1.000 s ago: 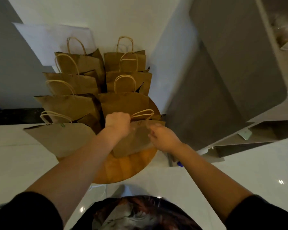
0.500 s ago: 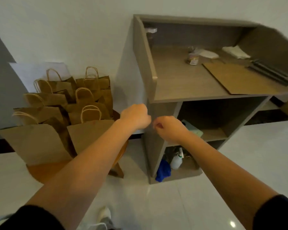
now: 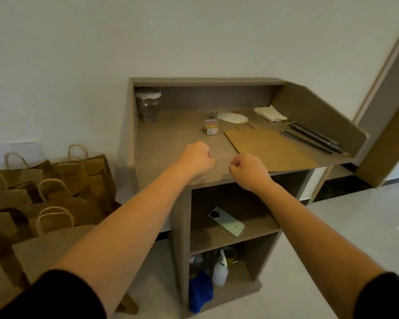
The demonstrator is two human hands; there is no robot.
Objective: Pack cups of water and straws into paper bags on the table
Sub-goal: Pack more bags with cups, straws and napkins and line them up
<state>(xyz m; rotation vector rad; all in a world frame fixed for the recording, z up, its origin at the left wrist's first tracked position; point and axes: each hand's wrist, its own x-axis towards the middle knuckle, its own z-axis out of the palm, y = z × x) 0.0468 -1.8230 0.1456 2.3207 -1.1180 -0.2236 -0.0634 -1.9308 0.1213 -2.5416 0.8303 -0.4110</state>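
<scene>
My left hand (image 3: 197, 158) and my right hand (image 3: 248, 168) hover over the front of a grey counter (image 3: 171, 143), both with fingers curled and nothing in them. A clear cup of water (image 3: 148, 105) with a white cover stands in the counter's far left corner. A flat brown paper bag (image 3: 270, 148) lies on the counter just right of my right hand. Dark wrapped straws (image 3: 313, 138) lie along the right side. Several standing brown paper bags (image 3: 78, 176) with twine handles are grouped low at the left.
A small jar (image 3: 211, 126) of coloured bits, a white pouch (image 3: 233, 117) and folded napkins (image 3: 270, 113) sit at the counter's back. A green phone (image 3: 226, 221) lies on the shelf below. A spray bottle (image 3: 220, 269) and blue cloth (image 3: 199, 291) fill the bottom compartment.
My view swung right from the bags on the round table to the grey counter. Both hands left the front bag and moved over the counter's front edge, staying curled.
</scene>
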